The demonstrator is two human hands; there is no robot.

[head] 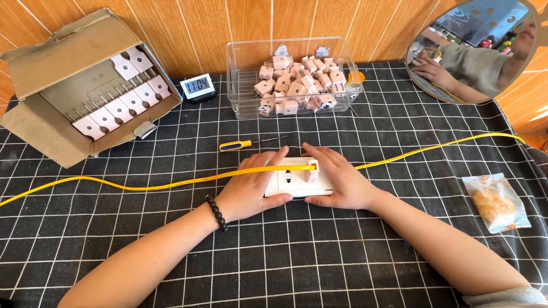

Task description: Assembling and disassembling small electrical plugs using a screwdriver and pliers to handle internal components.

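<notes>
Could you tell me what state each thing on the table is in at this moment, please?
White socket panel: flat on the cloth, held at both ends.
Pink plug: pushed into the panel.
Left hand: gripping the panel's left end.
Right hand: holding its right end.
Yellow cable: slack, lying across the table.
Screwdriver: lying untouched.
Cardboard box: flaps open.
Clear bin: uncovered, holding plugs.
Snack packet: sealed.

A socket panel lies mid-counter between the left hand and right hand, with a plug on it and a cable running across it from left to right. Behind it lies a screwdriver; farther back stand a bin of plugs, a clock to its left, and a cardboard box far left. A snack packet lies right.
</notes>
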